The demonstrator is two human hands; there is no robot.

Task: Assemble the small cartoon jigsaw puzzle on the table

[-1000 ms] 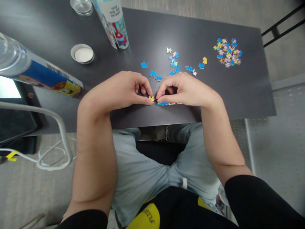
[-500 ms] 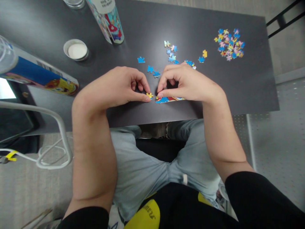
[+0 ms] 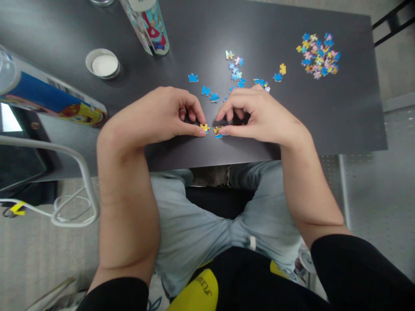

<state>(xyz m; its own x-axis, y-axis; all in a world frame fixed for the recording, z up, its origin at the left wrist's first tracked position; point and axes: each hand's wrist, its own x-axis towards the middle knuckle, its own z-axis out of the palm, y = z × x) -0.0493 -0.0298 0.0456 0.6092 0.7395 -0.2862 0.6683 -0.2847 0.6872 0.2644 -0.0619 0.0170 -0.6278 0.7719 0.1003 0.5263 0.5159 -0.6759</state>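
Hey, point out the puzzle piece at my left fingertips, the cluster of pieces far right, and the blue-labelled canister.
Yellow puzzle piece [image 3: 204, 127]: head view, its yellow face.
Puzzle cluster [image 3: 319, 56]: head view, its middle.
Blue-labelled canister [image 3: 53, 94]: head view, its blue label.

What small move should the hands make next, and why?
The left hand should probably ease its yellow jigsaw piece rightward to test the fit with the blue-and-yellow puzzle section touched by the right hand: the piece is pinched, and a narrow gap of tabletop separates the two.

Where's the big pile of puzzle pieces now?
In the head view, the pile is on the table, toward its far right corner, beyond the right hand.
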